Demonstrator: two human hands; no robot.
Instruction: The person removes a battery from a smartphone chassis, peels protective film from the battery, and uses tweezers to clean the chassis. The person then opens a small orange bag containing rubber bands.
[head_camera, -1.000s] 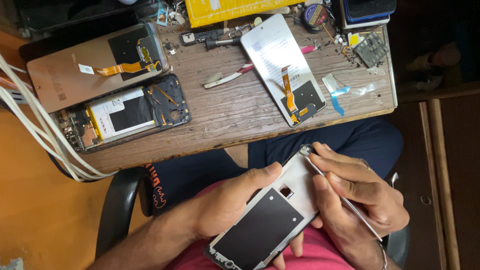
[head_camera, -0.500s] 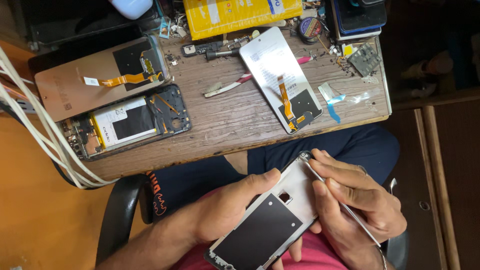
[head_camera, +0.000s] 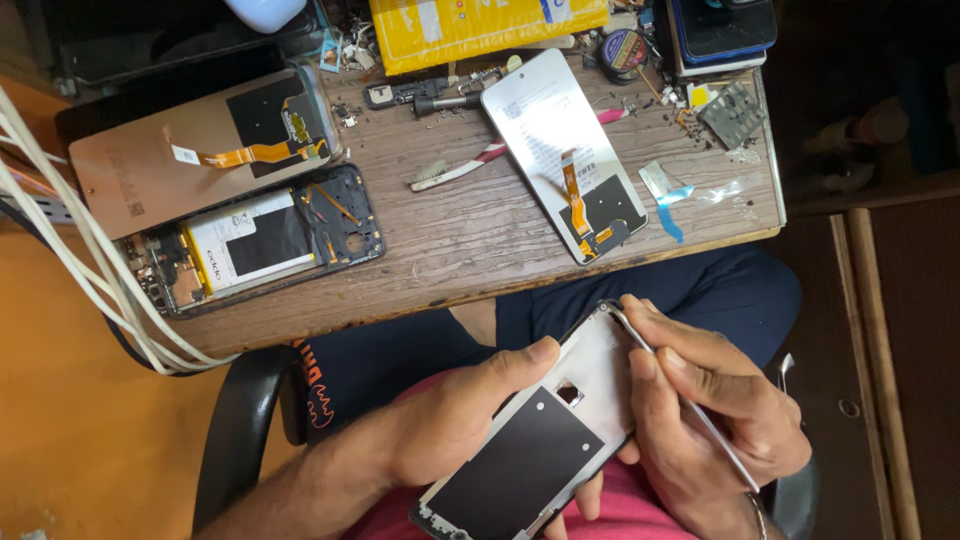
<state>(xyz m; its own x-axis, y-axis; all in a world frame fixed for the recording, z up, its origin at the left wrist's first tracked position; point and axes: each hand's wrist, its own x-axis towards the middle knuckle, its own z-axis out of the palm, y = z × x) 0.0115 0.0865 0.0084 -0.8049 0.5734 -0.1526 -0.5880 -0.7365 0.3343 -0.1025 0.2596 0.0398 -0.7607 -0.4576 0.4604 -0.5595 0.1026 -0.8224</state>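
Holding the phone frame over my lap, left hand gripping its edge, while my right hand is pinching tweezers against its top corner.

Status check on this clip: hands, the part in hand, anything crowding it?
Left hand grips phone frame over the lap. Right hand holds thin metal tool at the frame's top edge. Nothing crowding; other phone parts lie apart on wooden table.
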